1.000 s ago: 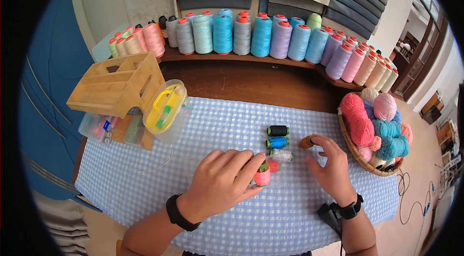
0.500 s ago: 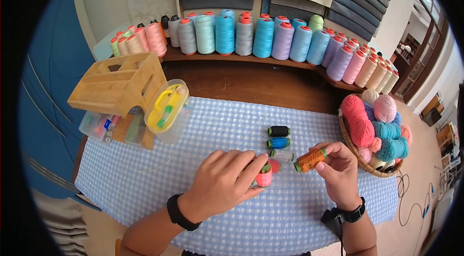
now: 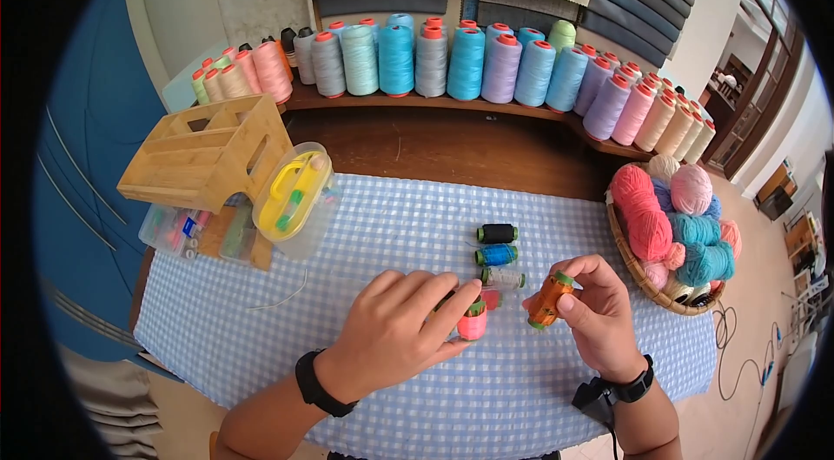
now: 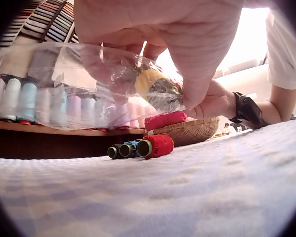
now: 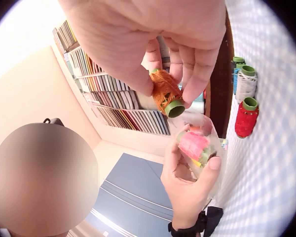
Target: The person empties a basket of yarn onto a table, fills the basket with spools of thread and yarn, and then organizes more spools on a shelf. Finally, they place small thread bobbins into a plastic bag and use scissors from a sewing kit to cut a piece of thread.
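Note:
My left hand grips a clear plastic bag with thread spools in it. A pink spool shows beside its fingertips, and a yellow spool appears through the plastic in the left wrist view. Between the thumb and fingers of my right hand is an orange thread spool, held tilted above the cloth with its green core ends showing. A column of spools lies between the hands and beyond: black, blue, white and red, the red one partly hidden by my left hand in the head view.
A wicker basket of yarn balls stands at the right. On the left are a wooden organizer and a clear box with a yellow lid. Large thread cones line a wooden shelf behind the checked tablecloth.
My right hand has lifted the orange spool off the cloth, brought it nearer and turned it from lying slanted to more upright. The left hand has stayed nearly still with the bag.

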### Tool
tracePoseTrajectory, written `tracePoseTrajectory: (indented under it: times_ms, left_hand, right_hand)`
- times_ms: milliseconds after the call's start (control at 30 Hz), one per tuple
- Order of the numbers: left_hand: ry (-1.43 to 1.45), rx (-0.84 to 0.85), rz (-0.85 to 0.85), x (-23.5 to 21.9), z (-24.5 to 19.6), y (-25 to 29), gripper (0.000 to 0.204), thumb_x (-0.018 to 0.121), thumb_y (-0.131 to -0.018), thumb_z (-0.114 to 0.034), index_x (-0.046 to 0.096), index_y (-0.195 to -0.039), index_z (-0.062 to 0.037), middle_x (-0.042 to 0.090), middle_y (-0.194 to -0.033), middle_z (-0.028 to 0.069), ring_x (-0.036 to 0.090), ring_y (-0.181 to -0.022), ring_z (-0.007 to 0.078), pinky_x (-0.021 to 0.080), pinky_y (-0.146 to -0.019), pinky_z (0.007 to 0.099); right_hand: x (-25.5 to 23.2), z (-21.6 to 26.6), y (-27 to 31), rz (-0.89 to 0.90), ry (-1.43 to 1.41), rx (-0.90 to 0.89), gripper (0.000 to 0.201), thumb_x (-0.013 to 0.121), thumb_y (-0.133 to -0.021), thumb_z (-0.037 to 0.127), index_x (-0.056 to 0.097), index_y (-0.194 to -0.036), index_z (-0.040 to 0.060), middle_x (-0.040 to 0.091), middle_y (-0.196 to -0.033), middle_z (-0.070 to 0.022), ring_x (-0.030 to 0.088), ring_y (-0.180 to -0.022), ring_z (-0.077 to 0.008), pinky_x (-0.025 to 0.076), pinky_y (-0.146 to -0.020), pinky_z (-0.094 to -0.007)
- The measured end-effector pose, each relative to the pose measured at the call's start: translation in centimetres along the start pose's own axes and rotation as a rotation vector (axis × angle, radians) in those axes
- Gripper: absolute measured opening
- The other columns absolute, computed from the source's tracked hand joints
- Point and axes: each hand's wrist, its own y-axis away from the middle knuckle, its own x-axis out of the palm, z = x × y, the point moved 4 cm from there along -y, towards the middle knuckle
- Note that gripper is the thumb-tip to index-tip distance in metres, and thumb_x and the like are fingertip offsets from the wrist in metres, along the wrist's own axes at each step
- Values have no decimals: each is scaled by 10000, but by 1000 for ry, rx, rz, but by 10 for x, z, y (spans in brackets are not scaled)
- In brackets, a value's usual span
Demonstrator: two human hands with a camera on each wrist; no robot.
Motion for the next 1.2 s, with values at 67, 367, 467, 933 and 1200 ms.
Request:
tracePoseTrajectory:
  times_ms: [67, 367, 467, 933, 1200]
  left_hand:
    - [0, -4, 1, 0, 0, 0, 682, 912, -632, -300, 661, -1232, -92, 651, -1083, 46, 666, -919, 207, 486, -776, 346]
    - [51, 156, 256, 11, -5, 2, 589, 850, -713, -419, 687, -1176, -95, 659, -1127, 26, 646, -993, 179, 467, -818, 341]
    - [26, 177, 323, 13, -5, 3, 603, 817, -736, -475, 684, -1181, -91, 651, -1154, 32, 633, -1025, 180, 456, -833, 343]
    - [369, 204, -64, 0, -14, 4, 605, 891, -717, -320, 676, -1238, -101, 671, -1281, 90, 699, -1071, 212, 585, -814, 312]
    - [405, 187, -37, 2, -11, 1, 609, 909, -660, -236, 681, -1199, -66, 678, -1245, 79, 694, -1080, 229, 582, -822, 327]
  right_hand:
    - [-3, -4, 0, 1, 52, -28, 299, 698, -954, 129, 537, -1197, 60, 604, -1149, -86, 668, -1023, -215, 587, -944, -477]
    - [-2, -1, 0, 45, 43, 5, 403, 621, -992, 24, 448, -1356, 27, 626, -1178, -92, 682, -1084, -223, 563, -914, -341]
    - [-2, -3, 0, 56, 51, 21, 385, 631, -987, 24, 461, -1332, 36, 632, -1173, -91, 665, -1104, -203, 552, -914, -328]
    - [24, -15, 15, 194, 30, 161, 215, 745, -897, -16, 575, -1017, 37, 651, -1202, -116, 645, -1112, -171, 551, -989, -342]
    - [25, -23, 17, 288, -7, 164, 252, 733, -913, -7, 569, -1100, 33, 644, -1192, -90, 631, -1130, -154, 529, -999, -344]
